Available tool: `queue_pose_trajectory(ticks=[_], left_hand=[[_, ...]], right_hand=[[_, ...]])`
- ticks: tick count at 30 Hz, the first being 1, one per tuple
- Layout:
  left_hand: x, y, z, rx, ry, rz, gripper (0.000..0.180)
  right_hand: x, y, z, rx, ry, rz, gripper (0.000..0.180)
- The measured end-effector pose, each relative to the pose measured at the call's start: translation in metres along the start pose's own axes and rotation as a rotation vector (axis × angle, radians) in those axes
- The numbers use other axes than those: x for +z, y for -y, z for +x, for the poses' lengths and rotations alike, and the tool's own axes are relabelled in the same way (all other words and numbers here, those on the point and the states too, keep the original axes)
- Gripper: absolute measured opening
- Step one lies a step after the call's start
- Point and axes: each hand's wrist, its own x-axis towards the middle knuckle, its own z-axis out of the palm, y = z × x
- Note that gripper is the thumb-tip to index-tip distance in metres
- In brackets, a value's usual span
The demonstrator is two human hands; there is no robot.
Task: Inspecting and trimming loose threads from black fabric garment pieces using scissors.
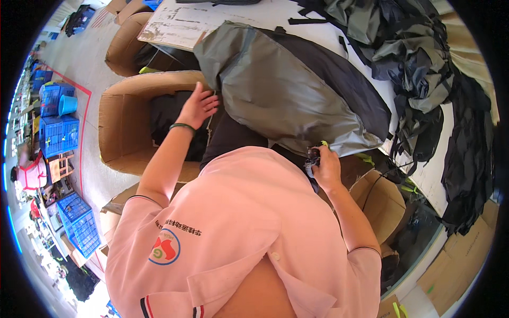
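A large grey and black fabric bag [286, 90] lies across the near edge of the white table, its grey side up, and hangs over that edge. My left hand [199, 107] is raised beside the bag's left end, above a cardboard box. Its fingers are apart and nothing is in it. Close to the bag's lower right edge, my right hand [327, 168] is closed around a small dark hand tool [313, 158] with a shiny part. The fingers partly cover this tool, so its exact kind does not show.
Dark cloth fills the cardboard box [124, 119] at my left; another open carton [379, 204] stands at my right. Grey and black bags [411, 63] are heaped on the white table [175, 24]. Blue crates [59, 135] stand farther left, past a red floor line.
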Motion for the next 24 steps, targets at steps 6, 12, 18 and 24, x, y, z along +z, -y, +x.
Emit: queue_pose_trajectory(ticks=[6, 12, 18, 24], left_hand=[[0.012, 0.011, 0.023, 0.113, 0.089, -0.086, 0.058], [0.007, 0.014, 0.046, -0.066, -0.037, -0.098, 0.085], [0.019, 0.000, 0.034, 0.134, 0.208, -0.341, 0.042], [0.029, -0.048, -0.016, 0.290, 0.335, -0.338, 0.035]], right_hand=[[0.011, -0.019, 0.003, 0.077, -0.009, 0.087, 0.042], [0.005, -0.030, -0.004, 0.210, -0.029, 0.358, 0.029], [-0.011, -0.034, -0.006, 0.274, -0.051, 0.379, 0.028], [-0.034, -0.034, 0.003, 0.234, -0.084, 0.453, 0.024]])
